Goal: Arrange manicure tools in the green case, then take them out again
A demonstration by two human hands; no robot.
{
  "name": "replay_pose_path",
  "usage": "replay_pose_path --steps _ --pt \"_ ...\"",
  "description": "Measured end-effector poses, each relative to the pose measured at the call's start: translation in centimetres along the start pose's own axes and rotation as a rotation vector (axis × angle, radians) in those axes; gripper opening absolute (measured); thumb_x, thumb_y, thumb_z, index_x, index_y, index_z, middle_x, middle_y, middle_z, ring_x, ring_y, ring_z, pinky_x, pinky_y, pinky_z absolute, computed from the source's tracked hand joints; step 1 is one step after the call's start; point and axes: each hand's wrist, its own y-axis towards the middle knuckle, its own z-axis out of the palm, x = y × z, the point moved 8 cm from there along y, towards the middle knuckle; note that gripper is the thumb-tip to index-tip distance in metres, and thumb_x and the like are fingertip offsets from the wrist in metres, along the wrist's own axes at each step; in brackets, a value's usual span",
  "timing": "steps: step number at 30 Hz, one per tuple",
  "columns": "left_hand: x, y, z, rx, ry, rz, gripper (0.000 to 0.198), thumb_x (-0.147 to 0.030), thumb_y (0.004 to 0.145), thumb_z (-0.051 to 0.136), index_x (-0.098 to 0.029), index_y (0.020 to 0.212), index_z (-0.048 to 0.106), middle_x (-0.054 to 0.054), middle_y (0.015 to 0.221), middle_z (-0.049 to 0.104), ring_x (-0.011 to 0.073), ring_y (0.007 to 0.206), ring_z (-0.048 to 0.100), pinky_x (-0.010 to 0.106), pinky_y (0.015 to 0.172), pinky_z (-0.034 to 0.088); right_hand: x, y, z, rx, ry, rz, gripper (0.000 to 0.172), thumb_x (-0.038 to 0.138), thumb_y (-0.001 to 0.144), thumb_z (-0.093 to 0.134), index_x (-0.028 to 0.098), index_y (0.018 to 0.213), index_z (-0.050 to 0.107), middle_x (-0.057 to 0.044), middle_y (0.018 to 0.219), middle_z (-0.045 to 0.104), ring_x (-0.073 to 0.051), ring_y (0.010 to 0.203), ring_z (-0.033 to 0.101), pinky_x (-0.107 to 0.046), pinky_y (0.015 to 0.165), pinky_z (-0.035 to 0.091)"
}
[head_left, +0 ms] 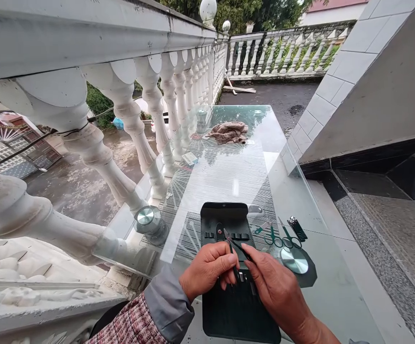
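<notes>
My left hand (210, 267) and my right hand (277, 286) are closed on the dark handles of small nail nippers (230, 239), one handle at each hand. The pointed metal jaws face away from me, above an unfolded black manicure case (225, 313). Elastic loops run across the case, and a dark tool with a round rivet (220, 231) lies there just beyond my left hand. To the right on the glass are two pairs of green-handled scissors (290, 242) (273, 241), a nail clipper (297, 228) and a small green-handled tool (262, 227). My fingers partly cover the nippers' handles.
The glass table (322, 267) stretches forward, with a crumpled brown cloth (228, 133) towards its far end. A small box (190, 158) lies near its left edge. White balusters (135, 119) border the left side, and a tiled stair wall (336, 95) rises on the right.
</notes>
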Motion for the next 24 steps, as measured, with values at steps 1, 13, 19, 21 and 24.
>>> replay_pose_path --steps 1,13,19,21,24 --pt "0.1 0.0 0.0 0.0 0.01 -0.01 0.043 -0.054 0.077 0.059 -0.013 0.069 0.05 -0.002 0.053 0.054 0.0048 0.041 0.046 0.013 0.037 0.036 0.1 -0.1 0.0 0.017 -0.002 -0.015 0.031 0.012 0.087 0.047 0.015 0.117 0.055 -0.007 0.091 0.069 -0.016 0.081 0.065 -0.029 0.073 0.053" --pt "0.3 -0.6 2.1 0.181 -0.013 0.011 0.045 -0.058 0.077 0.058 -0.014 0.071 0.05 -0.001 0.055 0.054 0.0056 0.039 0.046 0.014 0.037 0.036 0.3 -0.6 -1.0 0.029 0.103 0.091 0.023 0.016 0.087 0.047 0.019 0.108 0.057 -0.006 0.088 0.066 -0.015 0.081 0.062 -0.028 0.071 0.051" --pt "0.5 -0.2 0.7 -0.026 0.317 0.049 0.034 -0.046 0.086 0.046 -0.015 0.074 0.054 -0.001 0.06 0.053 0.0079 0.049 0.046 0.016 0.044 0.037 -1.5 -1.4 -1.8 0.059 -0.003 0.154 0.022 0.022 0.089 0.045 0.02 0.107 0.058 -0.006 0.091 0.067 -0.016 0.083 0.063 -0.029 0.074 0.052" --pt "-0.2 -0.2 -0.1 -0.116 0.48 0.095 0.031 -0.038 0.089 0.042 -0.016 0.073 0.055 -0.001 0.062 0.053 0.009 0.053 0.048 0.017 0.048 0.038 -2.9 -2.0 -1.9 0.116 -0.049 0.218 0.022 0.026 0.089 0.044 0.022 0.104 0.06 -0.005 0.09 0.068 -0.017 0.082 0.064 -0.028 0.07 0.053" --pt "-1.2 -0.4 -0.7 -0.18 0.668 0.139 0.032 -0.034 0.091 0.038 -0.017 0.07 0.056 -0.001 0.063 0.055 0.0108 0.058 0.05 0.019 0.056 0.038 -4.6 -3.0 -1.8 0.195 -0.089 0.301 0.023 0.03 0.089 0.042 0.023 0.098 0.062 -0.004 0.086 0.068 -0.017 0.076 0.065 -0.027 0.062 0.054"
